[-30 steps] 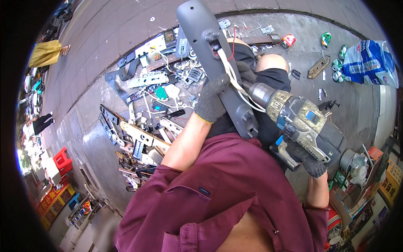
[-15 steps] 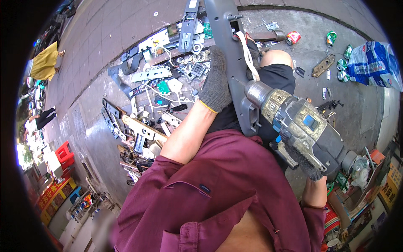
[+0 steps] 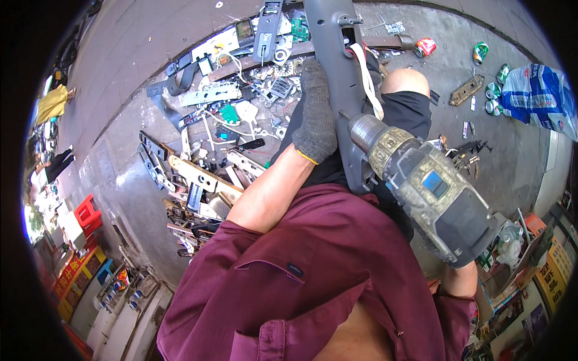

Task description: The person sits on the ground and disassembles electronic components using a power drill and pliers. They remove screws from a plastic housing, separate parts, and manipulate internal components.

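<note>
My left hand (image 3: pixel 314 114), in a dark grey knitted glove with a yellow cuff edge, is closed around the side of a long dark grey plastic housing (image 3: pixel 352 144). The housing stands lengthwise over my lap, and a white strap or ribbon cable (image 3: pixel 364 75) hangs from its upper part. On the right a worn power drill (image 3: pixel 430 183) points up and left, its bit tip at the housing's face. Its body covers my right hand; only my bare right forearm (image 3: pixel 462 280) shows below it, leading to the drill.
Dismantled parts, circuit boards (image 3: pixel 229 114) and wires lie heaped on the floor at left. A long metal bar (image 3: pixel 232 72) crosses behind them. Crushed cans (image 3: pixel 425 47) and a blue-white plastic bag (image 3: pixel 539 99) are at right. A red stool (image 3: pixel 88 212) stands far left.
The drill has rolled so its top faces up, hiding its handle and my right glove, which showed before. The housing appears slightly further right; my left hand keeps its grip.
</note>
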Tool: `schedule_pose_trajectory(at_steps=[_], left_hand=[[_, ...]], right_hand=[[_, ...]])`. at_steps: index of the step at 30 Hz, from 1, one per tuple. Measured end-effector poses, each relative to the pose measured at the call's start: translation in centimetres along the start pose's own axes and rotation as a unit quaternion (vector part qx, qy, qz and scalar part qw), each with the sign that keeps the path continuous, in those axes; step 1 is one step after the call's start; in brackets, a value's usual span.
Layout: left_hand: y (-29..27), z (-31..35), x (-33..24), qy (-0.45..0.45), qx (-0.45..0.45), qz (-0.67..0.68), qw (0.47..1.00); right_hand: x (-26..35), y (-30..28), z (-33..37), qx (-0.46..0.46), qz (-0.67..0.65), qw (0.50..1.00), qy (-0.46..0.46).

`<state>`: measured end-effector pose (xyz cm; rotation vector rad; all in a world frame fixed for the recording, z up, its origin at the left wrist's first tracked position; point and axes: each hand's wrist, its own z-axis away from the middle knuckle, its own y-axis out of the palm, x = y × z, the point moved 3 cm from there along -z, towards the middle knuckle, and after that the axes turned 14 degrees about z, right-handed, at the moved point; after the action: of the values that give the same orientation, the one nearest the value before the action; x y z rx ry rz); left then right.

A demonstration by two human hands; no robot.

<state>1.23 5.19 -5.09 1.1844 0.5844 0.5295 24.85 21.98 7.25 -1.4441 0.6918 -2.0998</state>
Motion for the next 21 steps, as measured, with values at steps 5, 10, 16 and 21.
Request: schedule_pose_trajectory(at_steps=[5, 10, 16, 21], left_hand=[[0.6, 0.3, -0.3, 0.046, -0.120, -0.116, 0.985], [-0.2, 0.1, -0.1, 0.054, -0.153, -0.107, 0.981], [-3.4, -1.7, 1.0, -0.011, -0.104, -0.100, 0.989], [-3.5, -2.0, 1.4, -0.017, -0.084, 0.000, 0.996]], right_hand=[[1.1, -1.9, 0.5, 0.056, 0.062, 0.996, 0.009], [1.7, -2.4, -0.1, 0.096, 0.107, 0.990, 0.009], [2.2, -2.4, -0.1, 0.107, 0.166, 0.980, -0.014], [2.0, -1.6, 0.4, 0.092, 0.259, 0.960, -0.058]])
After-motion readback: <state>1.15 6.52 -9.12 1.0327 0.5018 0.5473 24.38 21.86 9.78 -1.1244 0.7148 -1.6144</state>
